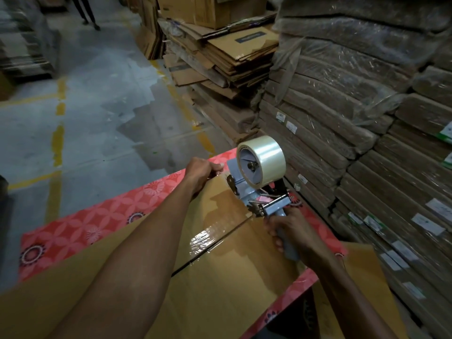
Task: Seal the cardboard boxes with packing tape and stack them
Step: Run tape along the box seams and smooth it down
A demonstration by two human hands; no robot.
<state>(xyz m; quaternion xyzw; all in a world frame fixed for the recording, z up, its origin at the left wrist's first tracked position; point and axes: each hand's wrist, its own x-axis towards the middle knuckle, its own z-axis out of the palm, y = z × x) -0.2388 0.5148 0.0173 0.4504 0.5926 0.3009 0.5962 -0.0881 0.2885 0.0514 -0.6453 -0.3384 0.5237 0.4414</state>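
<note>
A brown cardboard box (pixel 220 285) lies on a table with a red patterned cloth (pixel 80 228). Its top flaps meet in a seam running toward me, and clear tape (pixel 210 233) covers the far part of that seam. My right hand (pixel 291 231) grips the grey handle of a tape dispenser (pixel 256 182) that carries a clear tape roll (pixel 265 159); its blade end rests on the box top. My left hand (pixel 200 171) holds the box's far edge, fingers curled over it.
Plastic-wrapped bundles of flat cardboard (pixel 354 118) are stacked high at the right. Loose flattened boxes (pixel 232 59) pile up behind the table. The concrete floor (pixel 97 94) with yellow lines stretches to the left; a person's legs (pixel 85 11) stand far off.
</note>
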